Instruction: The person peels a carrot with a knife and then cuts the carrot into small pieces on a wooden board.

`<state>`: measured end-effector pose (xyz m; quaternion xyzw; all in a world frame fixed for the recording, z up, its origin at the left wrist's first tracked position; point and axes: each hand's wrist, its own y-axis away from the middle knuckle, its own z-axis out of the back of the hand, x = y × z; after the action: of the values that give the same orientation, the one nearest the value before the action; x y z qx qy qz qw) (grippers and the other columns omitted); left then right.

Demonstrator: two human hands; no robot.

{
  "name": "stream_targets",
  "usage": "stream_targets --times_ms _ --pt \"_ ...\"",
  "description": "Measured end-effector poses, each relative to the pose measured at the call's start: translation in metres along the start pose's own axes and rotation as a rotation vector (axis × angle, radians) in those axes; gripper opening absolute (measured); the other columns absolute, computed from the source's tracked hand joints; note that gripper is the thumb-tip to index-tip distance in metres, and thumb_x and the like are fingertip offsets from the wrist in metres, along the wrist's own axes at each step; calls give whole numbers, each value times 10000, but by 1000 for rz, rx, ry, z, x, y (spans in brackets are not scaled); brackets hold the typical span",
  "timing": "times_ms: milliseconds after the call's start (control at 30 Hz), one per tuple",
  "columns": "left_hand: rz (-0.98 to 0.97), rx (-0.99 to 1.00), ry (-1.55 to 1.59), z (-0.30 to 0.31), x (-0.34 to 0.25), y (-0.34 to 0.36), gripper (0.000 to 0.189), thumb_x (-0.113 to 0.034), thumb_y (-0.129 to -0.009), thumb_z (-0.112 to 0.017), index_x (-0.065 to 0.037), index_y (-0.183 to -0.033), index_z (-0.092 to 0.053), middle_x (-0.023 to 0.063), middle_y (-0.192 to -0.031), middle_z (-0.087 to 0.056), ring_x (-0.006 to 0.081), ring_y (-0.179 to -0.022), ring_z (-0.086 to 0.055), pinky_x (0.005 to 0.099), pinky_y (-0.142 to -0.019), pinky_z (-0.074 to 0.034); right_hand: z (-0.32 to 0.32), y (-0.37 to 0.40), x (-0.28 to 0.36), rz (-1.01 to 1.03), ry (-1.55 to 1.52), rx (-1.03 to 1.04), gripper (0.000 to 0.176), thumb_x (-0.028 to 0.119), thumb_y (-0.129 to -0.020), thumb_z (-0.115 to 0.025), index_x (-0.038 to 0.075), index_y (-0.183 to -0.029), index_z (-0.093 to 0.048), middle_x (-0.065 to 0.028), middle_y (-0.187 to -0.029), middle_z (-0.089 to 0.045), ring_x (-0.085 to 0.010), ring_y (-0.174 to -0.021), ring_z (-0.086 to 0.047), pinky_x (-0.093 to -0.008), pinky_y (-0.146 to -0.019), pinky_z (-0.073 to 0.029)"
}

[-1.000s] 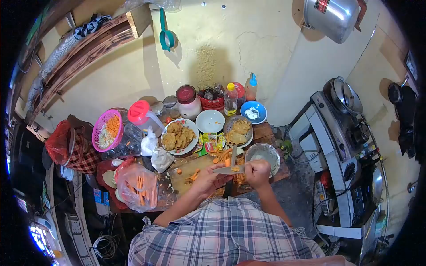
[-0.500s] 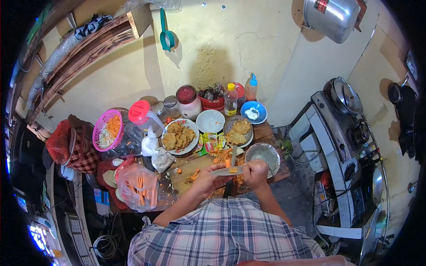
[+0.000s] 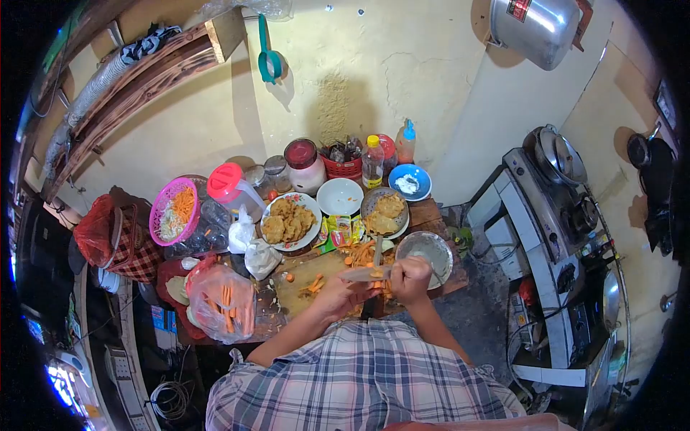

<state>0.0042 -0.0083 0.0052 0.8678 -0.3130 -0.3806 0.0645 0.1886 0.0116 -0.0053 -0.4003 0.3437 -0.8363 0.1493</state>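
Note:
My right hand is closed round the handle of a knife, whose blade points left over the wooden board. My left hand is closed beneath the blade's tip, and what it holds is mostly hidden by the blade and fingers. Bits of orange carrot lie just beyond the hands, and more carrot pieces lie on the board to the left. A metal bowl stands right behind my right hand.
Plates of fried food, a white bowl, a blue bowl, jars and bottles stand at the back. To the left are a bag of carrots and a pink basket. A stove stands at the right.
My right hand and the knife have shifted slightly up and left. The upright carrot piece seen behind the blade before no longer shows there.

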Motion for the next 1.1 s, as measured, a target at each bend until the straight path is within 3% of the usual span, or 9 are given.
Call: stream_targets --times_ms 300,400,567,767,1100 --pt "26 -32 -98 -4 -3 0 305 -31 -845 -618 9 -1135 -533 100 -1057 -618 182 -946 -623 299 -850 -531 -7 -1 1 -11 14 10 277 91 -729 -547 24 -471 -473 -141 -459 -450 -316 -431 -477 -408 -472 -372" --pt "33 50 -50 1 2 -2 319 -56 -861 -606 6 -1161 -520 107 -1065 -617 185 -951 -622 304 -855 -527 -8 -5 0 -23 43 -16 304 105 -751 -552 16 -471 -474 -147 -458 -453 -321 -424 -479 -412 -461 -378" --pt "10 -32 94 0 -7 -1 295 -47 -862 -603 -7 -1148 -542 96 -1052 -627 197 -949 -633 290 -841 -537 -7 8 -12 -330 -9 -14 309 99 -797 -538 -46 -535 -461 -195 -482 -432 -307 -397 -461 -393 -427 -333" --pt "-68 -61 87 -1 -21 0 291 -59 -883 -573 -13 -1168 -539 108 -1063 -628 186 -956 -632 286 -839 -539 1 7 -7 -372 -57 44 317 116 -797 -557 -34 -527 -484 -193 -480 -437 -325 -401 -468 -401 -423 -343" --pt "-85 -58 24 3 -29 -1 285 -62 -879 -578 18 -1151 -553 109 -1081 -625 166 -973 -622 248 -870 -515 1 5 -4 -114 -32 22 314 116 -764 -572 8 -484 -480 -158 -459 -443 -330 -415 -458 -425 -448 -345"
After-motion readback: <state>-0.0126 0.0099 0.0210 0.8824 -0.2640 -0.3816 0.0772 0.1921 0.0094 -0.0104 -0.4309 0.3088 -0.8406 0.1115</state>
